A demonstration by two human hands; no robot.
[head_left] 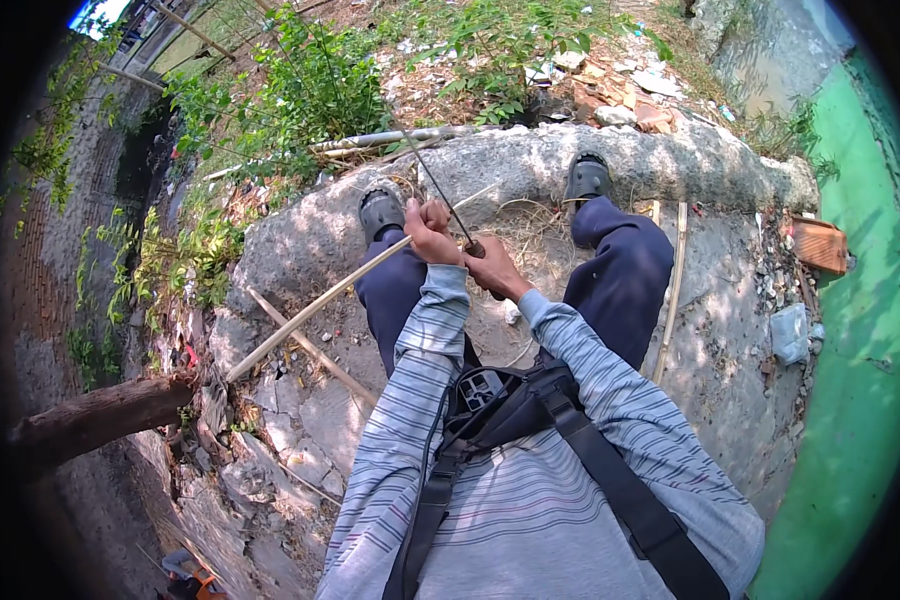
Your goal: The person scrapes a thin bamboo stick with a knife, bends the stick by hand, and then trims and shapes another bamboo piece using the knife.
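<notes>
A person sits on a concrete slab (710, 330), feet against its raised kerb (530, 160). Both hands meet between the knees: left hand (431, 230) on a stick (310, 312) running leftward, right hand (492, 268) just beside it, gripping a blade (432, 180) pointing ahead.

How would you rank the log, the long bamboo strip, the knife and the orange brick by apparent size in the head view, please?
1. Long bamboo strip, in left hand.
2. Log, thicker but shorter.
3. Knife, in right hand.
4. Orange brick.
Distance may skew this.

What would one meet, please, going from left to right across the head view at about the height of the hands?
Brick wall → green plants → left hand on the bamboo stick → right hand gripping the knife → plastic bag → green wall.
</notes>
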